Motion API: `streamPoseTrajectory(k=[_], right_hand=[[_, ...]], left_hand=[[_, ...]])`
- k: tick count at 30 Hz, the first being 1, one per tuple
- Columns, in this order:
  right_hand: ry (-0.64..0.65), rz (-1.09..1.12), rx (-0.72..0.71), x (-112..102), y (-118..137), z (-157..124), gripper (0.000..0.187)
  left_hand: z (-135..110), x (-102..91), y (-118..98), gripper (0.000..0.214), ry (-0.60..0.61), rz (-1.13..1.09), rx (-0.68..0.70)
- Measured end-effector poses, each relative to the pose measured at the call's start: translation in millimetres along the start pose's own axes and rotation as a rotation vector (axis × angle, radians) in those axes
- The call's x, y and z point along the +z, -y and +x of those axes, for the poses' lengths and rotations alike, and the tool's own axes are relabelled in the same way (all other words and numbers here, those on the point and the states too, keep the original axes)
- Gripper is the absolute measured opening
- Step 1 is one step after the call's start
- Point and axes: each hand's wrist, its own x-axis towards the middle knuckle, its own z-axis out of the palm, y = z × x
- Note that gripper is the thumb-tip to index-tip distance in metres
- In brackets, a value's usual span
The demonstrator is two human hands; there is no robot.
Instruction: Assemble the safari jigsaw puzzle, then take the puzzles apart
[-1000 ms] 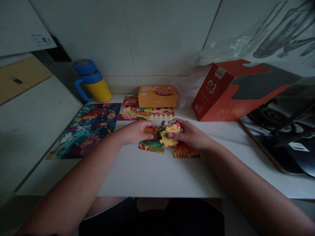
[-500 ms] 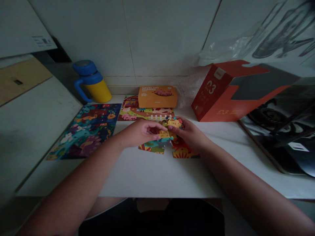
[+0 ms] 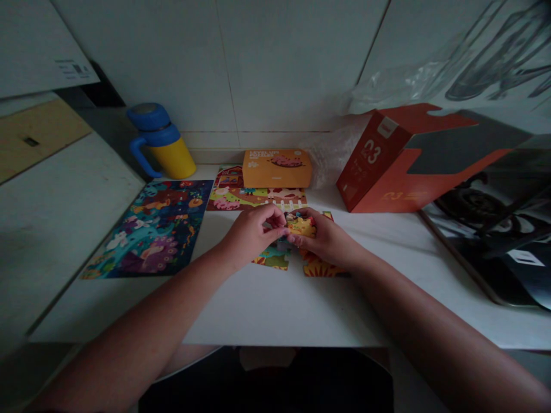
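Head view: at the frame's centre, the right hand (image 3: 329, 236) clasps a stack of puzzle pieces (image 3: 302, 228) between thumb and fingers. The left hand (image 3: 253, 230) has its fingertips drawn together at the stack's left edge; whether they pinch a piece, I cannot tell. Just below, a green section (image 3: 274, 260) and an orange section (image 3: 321, 268) lie on the table (image 3: 275, 310).

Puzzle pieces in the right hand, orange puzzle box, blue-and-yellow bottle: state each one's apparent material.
Puzzle pieces: probably cardboard, matte and printed; they look thin, with knobbed edges.
Orange puzzle box: likely smooth printed card, with straight folded edges.
Bottle: perhaps smooth plastic or painted metal; its even colour leaves that open.
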Motion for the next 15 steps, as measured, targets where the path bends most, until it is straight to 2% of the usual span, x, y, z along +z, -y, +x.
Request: streamPoseTrajectory(k=[2,4,7,9,11,15], right_hand=[[-0.018,-0.022,0.000,-1.1,0.7,-0.1,0.058],[-0.061,-0.021,0.025,-2.7,-1.3,0.8,0.058],[-0.146,0.007,0.070,-5.4,-6.7,3.1,0.063],[-0.176,0.016,0.076,-6.7,-9.4,3.9,0.064],[-0.172,0.013,0.070,-7.0,-9.8,3.7,0.064],[-0.097,0.026,0.063,-5.2,-5.4,1.1,0.061]], left_hand=[[-0.4,-4.8,-0.6,0.017,0.023,0.064,-0.006],[-0.8,-15.6,2.3,0.030,0.101,0.195,-0.023],[-3.1,-36.6,11.9,0.060,0.352,0.419,-0.022],[-5.3,-47.4,18.9,0.074,0.479,0.492,0.000],[-6.9,-52.8,23.9,0.075,0.522,0.519,0.006],[-6.9,-52.2,25.8,0.057,0.556,0.531,-0.051]])
